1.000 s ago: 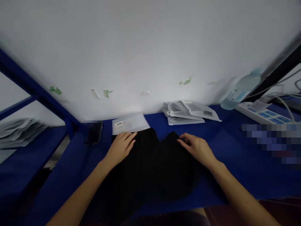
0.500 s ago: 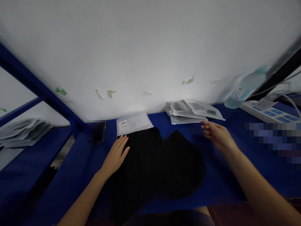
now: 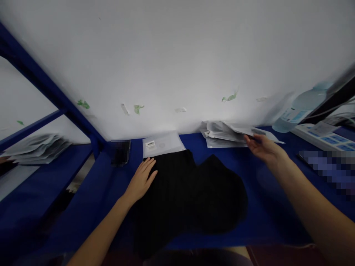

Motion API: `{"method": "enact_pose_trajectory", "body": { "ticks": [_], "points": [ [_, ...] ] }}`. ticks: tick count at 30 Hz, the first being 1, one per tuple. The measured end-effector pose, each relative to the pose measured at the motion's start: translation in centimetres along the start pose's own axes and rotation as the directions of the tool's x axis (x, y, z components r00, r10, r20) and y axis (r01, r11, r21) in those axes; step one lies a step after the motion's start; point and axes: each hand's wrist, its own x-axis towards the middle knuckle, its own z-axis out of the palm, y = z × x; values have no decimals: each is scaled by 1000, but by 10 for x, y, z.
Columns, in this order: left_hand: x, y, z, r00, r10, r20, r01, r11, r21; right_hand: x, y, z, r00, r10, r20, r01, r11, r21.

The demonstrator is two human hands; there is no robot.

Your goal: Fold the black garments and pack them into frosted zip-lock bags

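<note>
- Black cloth lies on a blue table.
- Left hand rests open on the cloth's left edge; flat, light pressure should prevent creasing.
- Right hand meets plastic bags beyond the cloth's right; whether it grips, cannot tell.

The sole view is taken from the wearer's head, above the near side of the desk, and faces forward and down toward the wall. Range is close: left hand and right hand fall below mid-height, the wide field reaching past the blue frame.
</note>
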Motion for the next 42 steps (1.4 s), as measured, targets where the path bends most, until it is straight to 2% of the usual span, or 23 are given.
{"method": "enact_pose_trajectory", "body": {
  "ticks": [4,6,7,9,11,13,16,17,18,20,21,24,25,27,28,30,31,32,33,35,37,39,42],
  "points": [
    [1,22,-12,977,41,-209,-75,985,-156,-52,-2,24,991,-92,95,88,995,50],
    [2,44,-18,985,-44,-167,-27,915,-402,-87,7,38,978,-133,163,125,990,60],
    [3,56,-20,992,-107,-71,49,825,-563,-105,15,46,963,-145,226,138,989,45],
    [5,79,-23,973,-138,184,229,478,-848,-137,33,61,907,-170,385,194,981,-26],
    [8,94,-24,932,-110,346,359,150,-921,-162,52,73,860,-119,496,198,974,-110],
    [11,97,-24,895,-160,415,419,-14,-908,-177,64,79,784,-30,620,211,952,-221],
    [13,84,-24,815,-327,479,481,-79,-873,-183,68,76,646,95,757,345,849,-401],
    [12,78,-24,784,-371,498,499,-101,-861,-181,66,71,639,90,764,413,799,-438],
    [11,72,-25,759,-399,514,511,-124,-850,-178,63,66,657,45,753,480,745,-463],
    [9,64,-26,731,-430,529,515,-160,-842,-169,56,54,703,-119,701,604,618,-502],
    [8,62,-26,726,-439,530,515,-164,-842,-165,54,49,704,-201,681,658,543,-521],
    [6,58,-26,731,-440,521,531,-113,-840,-154,49,38,625,-296,722,777,325,-539],
    [5,58,-25,736,-445,510,535,-79,-841,-151,49,36,594,-283,753,801,298,-520],
    [5,56,-25,757,-506,414,506,51,-861,-149,51,37,556,-259,789,820,327,-470],
    [5,55,-25,768,-563,304,468,170,-867,-149,53,38,550,-266,792,818,361,-447],
    [6,57,-28,784,-618,-51,348,507,-788,-149,56,42,559,-308,770,806,420,-417],
    [6,60,-30,796,-556,-240,274,684,-676,-150,58,43,568,-330,754,799,441,-409],
    [7,66,-32,815,-434,-385,190,827,-529,-150,60,45,577,-345,740,791,460,-402],
    [8,74,-34,838,-275,-471,93,923,-374,-150,62,46,586,-353,729,783,479,-398],
    [13,95,-34,876,44,-481,-116,986,-122,-151,65,48,600,-361,714,769,508,-389],
    [22,117,-30,879,243,-410,-264,965,5,-152,66,49,598,-376,708,771,512,-379],
    [32,135,-22,880,340,-333,-343,938,50,-153,65,50,578,-397,713,791,490,-368],
    [46,150,-11,870,403,-283,-399,914,74,-155,62,51,543,-419,728,824,432,-366]
  ]
}}
